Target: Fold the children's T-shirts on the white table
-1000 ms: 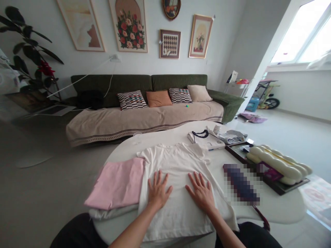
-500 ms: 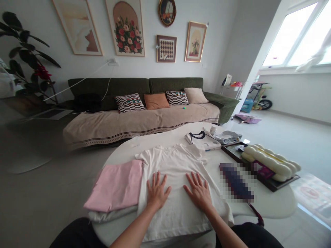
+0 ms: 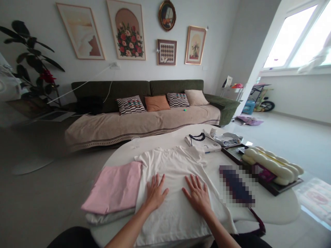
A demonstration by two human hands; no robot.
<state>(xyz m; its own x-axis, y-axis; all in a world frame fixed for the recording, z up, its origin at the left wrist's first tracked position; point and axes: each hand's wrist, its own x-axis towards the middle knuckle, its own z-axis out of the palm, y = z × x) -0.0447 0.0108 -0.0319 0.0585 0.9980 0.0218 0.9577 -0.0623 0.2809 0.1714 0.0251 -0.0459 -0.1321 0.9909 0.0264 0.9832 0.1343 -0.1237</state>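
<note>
A white T-shirt (image 3: 173,210) lies spread over the table, its neckline toward the sofa and its hem at the near edge. My left hand (image 3: 156,193) rests flat on the left half of the shirt, fingers spread. On the right half, my right hand (image 3: 198,194) lies palm down, also with its fingers apart. Folded pink cloth (image 3: 113,187) sits left of the shirt on top of a folded grey cloth (image 3: 111,217). Another white shirt with a dark collar (image 3: 204,142) lies folded beyond the right sleeve.
The white table (image 3: 126,151) has a rounded outline. At its right stand a dark tray (image 3: 280,189) with a cream, bumpy object (image 3: 272,163), a silvery plastic package (image 3: 229,138) and a pixelated dark item (image 3: 236,186) with a strap. Behind is a green sofa (image 3: 176,88) with cushions.
Both hands stay flat on the white T-shirt with only a very slight shift. The camera view has tilted up a little, so the scene sits slightly lower.
</note>
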